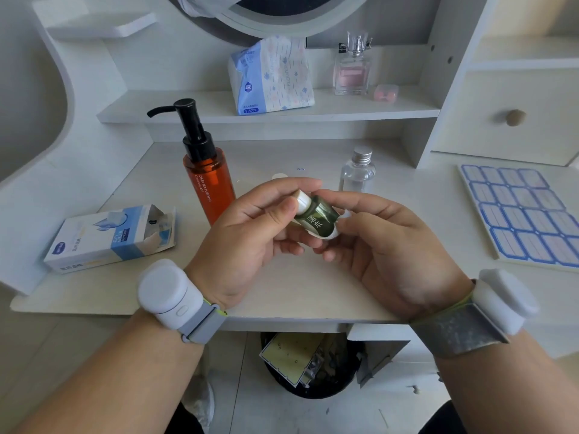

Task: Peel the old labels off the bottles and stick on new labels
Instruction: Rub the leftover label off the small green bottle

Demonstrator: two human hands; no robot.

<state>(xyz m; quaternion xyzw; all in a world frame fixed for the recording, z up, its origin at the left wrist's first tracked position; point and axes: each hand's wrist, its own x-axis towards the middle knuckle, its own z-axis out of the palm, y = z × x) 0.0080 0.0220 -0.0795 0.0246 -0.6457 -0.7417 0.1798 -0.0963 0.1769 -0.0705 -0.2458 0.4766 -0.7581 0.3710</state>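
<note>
We hold the small dark-green glass bottle with its white cap (315, 214) above the white desk (282, 286), in front of the tall amber pump bottle (208, 180). Our left hand (250, 242) pinches the cap end, and our right hand (376, 242) pinches the base. To peel cleanly, we should lift a label corner and pull slowly.

White vanity desk (282, 296) with shelves (360, 109), round mirror (282, 17), pale tiled floor (250, 411)
</note>
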